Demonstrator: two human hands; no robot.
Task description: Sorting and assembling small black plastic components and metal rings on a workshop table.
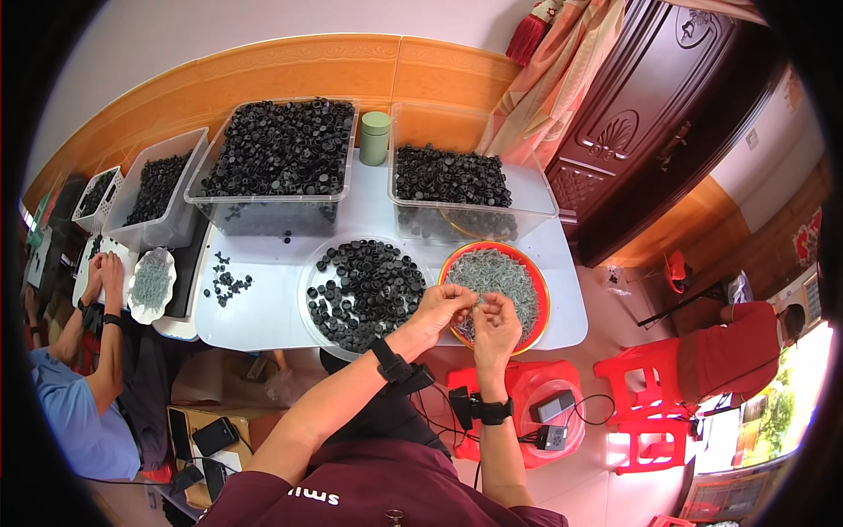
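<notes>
Over the near edge of a round red tray (541, 279) my two hands meet, fingertips almost touching. My left hand (439, 313) is closed in a pinch, and so is my right hand (496, 330). Whatever sits between the fingers is too small to make out. A heap of small, thin, greyish clear pieces (493, 270) fills the tray beneath them. Just left of it, a round clear tray (305, 294) holds many loose black round caps (369, 285).
Clear bins (272, 204) (531, 198) of black parts line the back of the white table (263, 321), with a green canister (374, 139) between them. Loose black pieces (230, 283) lie to the left. Another person's hands (107, 270) work near a scalloped dish (151, 285). Red stools (518, 386) stand below right.
</notes>
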